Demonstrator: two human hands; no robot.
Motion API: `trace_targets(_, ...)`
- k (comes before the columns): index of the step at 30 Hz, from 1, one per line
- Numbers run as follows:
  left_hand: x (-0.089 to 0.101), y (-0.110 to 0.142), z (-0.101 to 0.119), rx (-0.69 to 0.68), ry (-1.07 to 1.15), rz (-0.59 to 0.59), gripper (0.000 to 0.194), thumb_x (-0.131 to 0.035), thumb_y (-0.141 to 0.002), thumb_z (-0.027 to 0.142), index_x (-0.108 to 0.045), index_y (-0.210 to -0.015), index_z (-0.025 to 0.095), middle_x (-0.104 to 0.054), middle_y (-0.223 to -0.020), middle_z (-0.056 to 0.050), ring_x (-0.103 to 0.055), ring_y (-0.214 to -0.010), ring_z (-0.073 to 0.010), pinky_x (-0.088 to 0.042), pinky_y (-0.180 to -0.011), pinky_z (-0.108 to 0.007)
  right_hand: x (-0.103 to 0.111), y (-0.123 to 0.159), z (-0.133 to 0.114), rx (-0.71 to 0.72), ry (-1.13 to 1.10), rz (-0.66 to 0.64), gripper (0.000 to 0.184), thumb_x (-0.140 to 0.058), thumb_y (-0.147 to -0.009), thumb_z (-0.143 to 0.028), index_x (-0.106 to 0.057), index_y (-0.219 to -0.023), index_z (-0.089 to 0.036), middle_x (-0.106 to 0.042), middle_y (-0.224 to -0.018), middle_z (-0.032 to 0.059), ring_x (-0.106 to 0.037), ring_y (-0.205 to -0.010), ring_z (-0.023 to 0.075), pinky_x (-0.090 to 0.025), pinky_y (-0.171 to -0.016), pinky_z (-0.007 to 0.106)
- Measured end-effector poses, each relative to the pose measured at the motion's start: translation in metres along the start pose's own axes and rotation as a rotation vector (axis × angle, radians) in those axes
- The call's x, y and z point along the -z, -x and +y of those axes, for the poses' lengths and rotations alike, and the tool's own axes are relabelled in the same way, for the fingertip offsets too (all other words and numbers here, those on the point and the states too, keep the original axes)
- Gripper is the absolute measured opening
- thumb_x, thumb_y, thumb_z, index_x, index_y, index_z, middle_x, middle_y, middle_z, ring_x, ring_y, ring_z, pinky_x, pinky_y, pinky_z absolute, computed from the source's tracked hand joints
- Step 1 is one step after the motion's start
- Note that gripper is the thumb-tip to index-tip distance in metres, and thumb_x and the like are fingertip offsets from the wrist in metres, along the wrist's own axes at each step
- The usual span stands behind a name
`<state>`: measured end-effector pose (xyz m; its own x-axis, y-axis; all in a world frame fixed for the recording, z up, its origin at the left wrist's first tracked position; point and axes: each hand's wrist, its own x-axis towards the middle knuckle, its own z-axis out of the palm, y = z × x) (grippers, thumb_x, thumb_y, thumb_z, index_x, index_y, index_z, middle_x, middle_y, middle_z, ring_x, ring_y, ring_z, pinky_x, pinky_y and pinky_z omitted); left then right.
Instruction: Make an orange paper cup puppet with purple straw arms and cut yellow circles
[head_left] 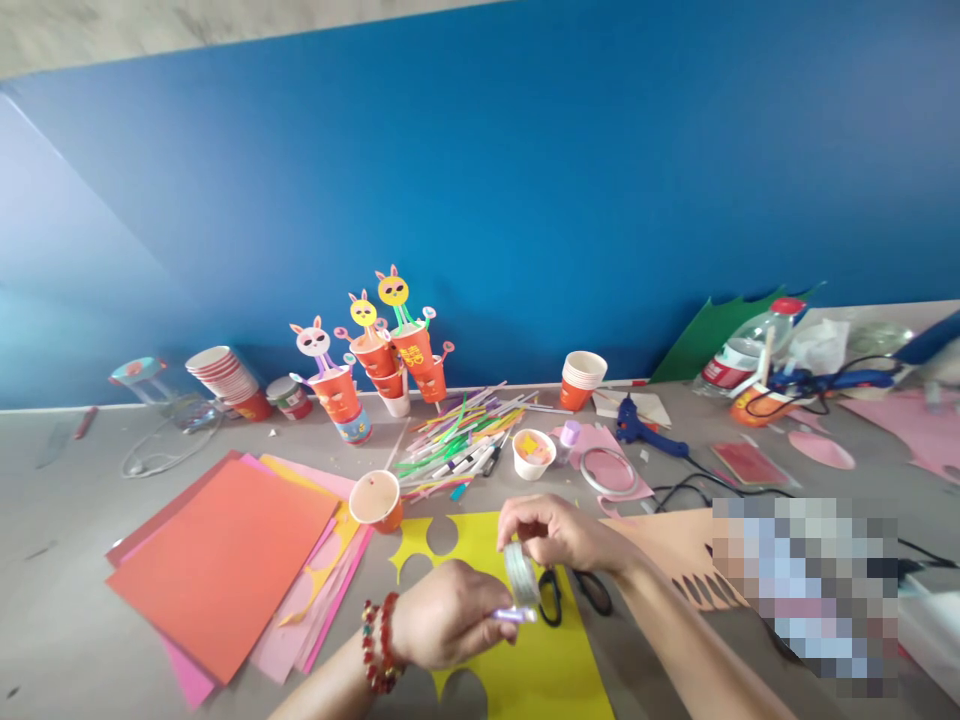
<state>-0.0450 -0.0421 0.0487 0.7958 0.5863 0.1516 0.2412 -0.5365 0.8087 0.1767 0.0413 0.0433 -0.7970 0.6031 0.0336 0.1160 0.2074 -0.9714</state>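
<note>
My left hand [448, 618], with red beaded bracelets on its wrist, is closed around a short purple straw [516, 614] that sticks out to the right. Just above it, my right hand [562, 535] grips a roll of clear tape [520, 575] by its upper edge. The roll's lower rim is close to the straw's end; whether they touch I cannot tell. Below both hands lies a yellow sheet [547, 670] with round cut-outs. Black-handled scissors [551, 600] rest on it, partly hidden behind the tape. An orange paper cup [377, 500] stands beyond my left hand.
Coloured paper sheets [225, 560] are stacked on the left. Loose straws [465, 435] lie behind the hands, near decorated cups [330, 390] with animal faces. A blue glue gun [645, 430] trails its cord at right. A bottle [750, 350] leans farther right, beyond a pixelated patch.
</note>
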Motion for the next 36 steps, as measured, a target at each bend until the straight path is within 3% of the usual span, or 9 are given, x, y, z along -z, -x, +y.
trace_targets(4, -0.002, -0.001, 0.006, -0.043, -0.082, -0.055, 0.036, -0.035, -0.101, 0.033, -0.069, -0.095, 0.020, -0.066, -0.076, -0.010, -0.056, -0.061, -0.0192, -0.035, -0.061, -0.028, -0.001, 0.002, 0.002, -0.102, -0.024, 0.068, 0.028, -0.054, -0.068, -0.008, -0.070, -0.088, -0.017, -0.054, -0.061, -0.0037, -0.048, -0.052, 0.0109, -0.037, -0.049, 0.020)
trace_targets(7, -0.003, -0.001, 0.006, -0.016, -0.032, -0.066, 0.042, -0.032, -0.101, 0.036, -0.069, -0.094, 0.019, -0.065, -0.078, -0.011, -0.055, -0.064, -0.0190, -0.036, -0.064, -0.028, -0.003, 0.002, 0.006, -0.112, -0.070, 0.059, 0.027, -0.053, -0.073, -0.010, -0.070, -0.094, -0.017, -0.058, -0.066, -0.0018, -0.054, -0.052, 0.0120, -0.043, -0.050, 0.022)
trace_targets(10, -0.005, -0.001, 0.001, 0.066, 0.202, 0.021, 0.050, -0.032, -0.101, 0.045, -0.071, -0.088, 0.015, -0.060, -0.072, -0.009, -0.052, -0.063, -0.0167, -0.038, -0.063, -0.027, -0.005, -0.002, 0.009, -0.094, -0.063, 0.120, 0.026, -0.053, -0.074, -0.012, -0.069, -0.094, -0.017, -0.059, -0.078, -0.0005, -0.056, -0.055, 0.0105, -0.045, -0.050, 0.020)
trace_targets(13, -0.009, 0.000, -0.007, 0.219, 0.585, 0.092, 0.055, -0.042, -0.097, 0.055, -0.071, -0.081, 0.012, -0.042, -0.054, 0.001, -0.036, -0.045, -0.0095, -0.028, -0.047, -0.023, -0.004, -0.006, 0.007, -0.080, -0.032, 0.185, 0.027, -0.051, -0.071, -0.010, -0.069, -0.091, -0.017, -0.058, -0.082, -0.0010, -0.056, -0.055, 0.0084, -0.045, -0.050, 0.018)
trace_targets(17, -0.014, 0.001, -0.017, 0.294, 0.923, 0.088, 0.054, -0.052, -0.092, 0.058, -0.069, -0.076, 0.009, -0.036, -0.044, 0.006, -0.028, -0.035, -0.0055, -0.019, -0.037, -0.021, -0.001, -0.012, -0.001, -0.058, 0.079, 0.214, 0.026, -0.050, -0.069, -0.009, -0.069, -0.086, -0.016, -0.062, -0.087, 0.0013, -0.056, -0.059, 0.0097, -0.045, -0.050, 0.019)
trace_targets(20, -0.013, 0.003, -0.020, 0.328, 1.025, 0.043, 0.051, -0.055, -0.092, 0.055, -0.068, -0.075, 0.008, -0.036, -0.044, 0.007, -0.026, -0.033, -0.0047, -0.017, -0.034, -0.020, 0.002, -0.014, -0.006, -0.078, 0.156, 0.220, 0.027, -0.051, -0.070, -0.008, -0.071, -0.086, -0.016, -0.063, -0.074, -0.0009, -0.053, -0.055, 0.0097, -0.041, -0.050, 0.018)
trace_targets(27, -0.008, 0.002, -0.014, 0.375, 1.095, -0.126, 0.044, -0.056, -0.094, 0.046, -0.067, -0.080, 0.007, -0.032, -0.048, 0.008, -0.022, -0.038, -0.0039, -0.016, -0.036, -0.019, 0.007, -0.021, -0.017, -0.005, 0.280, 0.118, 0.031, -0.055, -0.068, -0.005, -0.076, -0.088, -0.018, -0.068, -0.077, -0.0015, -0.055, -0.063, 0.0108, -0.040, -0.058, 0.019)
trace_targets(36, -0.005, -0.001, -0.010, 0.393, 1.014, -0.182, 0.043, -0.054, -0.096, 0.046, -0.068, -0.081, 0.008, -0.033, -0.050, 0.007, -0.024, -0.039, -0.0039, -0.018, -0.035, -0.019, 0.007, -0.031, -0.016, 0.068, 0.259, -0.006, 0.033, -0.059, -0.068, -0.003, -0.077, -0.092, -0.017, -0.072, -0.092, 0.0008, -0.059, -0.069, 0.0113, -0.043, -0.061, 0.019)
